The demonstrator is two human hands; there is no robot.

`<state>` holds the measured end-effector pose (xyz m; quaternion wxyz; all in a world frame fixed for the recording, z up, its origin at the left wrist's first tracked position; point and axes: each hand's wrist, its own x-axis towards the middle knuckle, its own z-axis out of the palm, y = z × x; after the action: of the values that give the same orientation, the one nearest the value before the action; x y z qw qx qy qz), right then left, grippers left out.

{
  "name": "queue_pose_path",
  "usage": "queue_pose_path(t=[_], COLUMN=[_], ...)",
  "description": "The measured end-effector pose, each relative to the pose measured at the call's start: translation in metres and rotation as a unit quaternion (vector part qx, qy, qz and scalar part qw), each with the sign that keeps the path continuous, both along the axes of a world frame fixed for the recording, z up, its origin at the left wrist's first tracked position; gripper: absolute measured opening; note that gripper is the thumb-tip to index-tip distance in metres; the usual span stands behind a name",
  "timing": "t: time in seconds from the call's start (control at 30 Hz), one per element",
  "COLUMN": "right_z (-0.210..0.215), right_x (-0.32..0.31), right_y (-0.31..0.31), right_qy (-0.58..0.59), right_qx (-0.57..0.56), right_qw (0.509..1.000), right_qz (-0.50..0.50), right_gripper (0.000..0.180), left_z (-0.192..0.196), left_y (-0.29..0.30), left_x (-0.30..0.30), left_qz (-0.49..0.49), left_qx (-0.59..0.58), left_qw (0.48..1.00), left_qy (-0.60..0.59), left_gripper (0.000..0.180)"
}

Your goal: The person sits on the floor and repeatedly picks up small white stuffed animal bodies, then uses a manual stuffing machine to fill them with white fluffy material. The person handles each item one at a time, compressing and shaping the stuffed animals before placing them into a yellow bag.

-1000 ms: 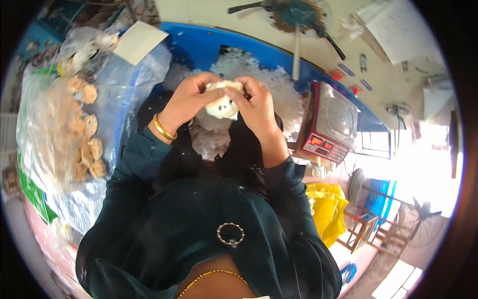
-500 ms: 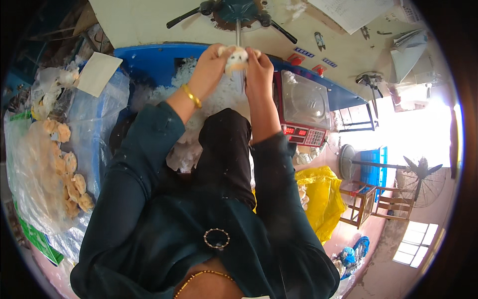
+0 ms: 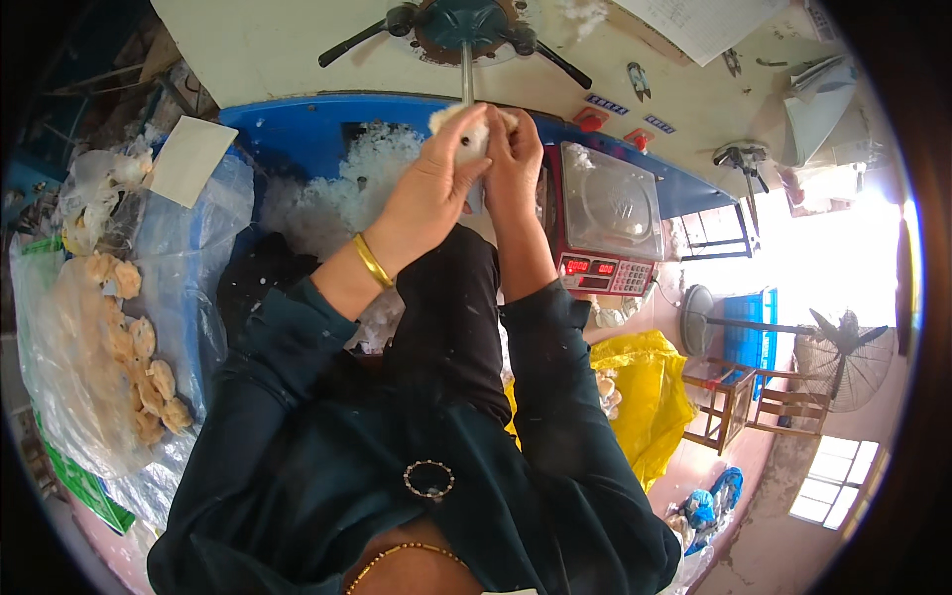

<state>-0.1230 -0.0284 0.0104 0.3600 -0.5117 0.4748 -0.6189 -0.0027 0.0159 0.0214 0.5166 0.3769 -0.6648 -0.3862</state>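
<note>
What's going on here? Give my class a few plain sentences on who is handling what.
A person holds a small cream plush piece between the left hand and right hand, right by the end of a metal tube. Whether the tube goes into it is hidden. White fluff lies in front of the person, beside a blue panel. Tan plush pieces lie among clear plastic at the left, and a red scale stands at the right.

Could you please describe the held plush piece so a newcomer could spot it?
From the pale table, follow the metal tube down to the left hand and right hand. They hold a cream plush piece, paler than the tan pieces at left.
</note>
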Motion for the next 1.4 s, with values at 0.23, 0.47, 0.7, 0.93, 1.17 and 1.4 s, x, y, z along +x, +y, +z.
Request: queue_pose_path(t=[0.23, 0.47, 0.7, 0.93, 1.17, 1.4], right_z=[-0.01, 0.002, 0.008, 0.025, 0.032, 0.025], right_x=[-0.018, 0.023, -0.014, -0.022, 0.004, -0.002], right_y=[0.009, 0.025, 0.018, 0.048, 0.027, 0.054], right_qy=[-0.041, 0.06, -0.064, 0.303, 0.325, 0.374], right_qx=[-0.002, -0.026, 0.059, -0.078, -0.058, -0.106], right_qw=[0.996, 0.998, 0.992, 0.947, 0.944, 0.92], right_qz=[0.076, -0.014, 0.087, 0.076, 0.025, 0.041], right_gripper=[0.024, 0.038, 0.043, 0.058, 0.06, 0.063], left_z=[-0.02, -0.009, 0.0, 0.005, -0.001, -0.017], left_y=[-0.003, -0.001, 0.007, 0.019, -0.03, -0.012], left_x=[-0.013, 0.034, -0.009, 0.004, 0.012, 0.007], left_qz=[-0.005, -0.093, -0.069, -0.099, -0.09, -0.04], left_qx=[-0.143, -0.014, 0.024, 0.012, -0.075, -0.138], left_qw=[0.989, 0.996, 0.997, 0.995, 0.993, 0.989], left_qy=[-0.033, -0.008, -0.002, 0.02, -0.009, -0.031], left_gripper=[0.061, 0.068, 0.062, 0.057, 0.059, 0.05])
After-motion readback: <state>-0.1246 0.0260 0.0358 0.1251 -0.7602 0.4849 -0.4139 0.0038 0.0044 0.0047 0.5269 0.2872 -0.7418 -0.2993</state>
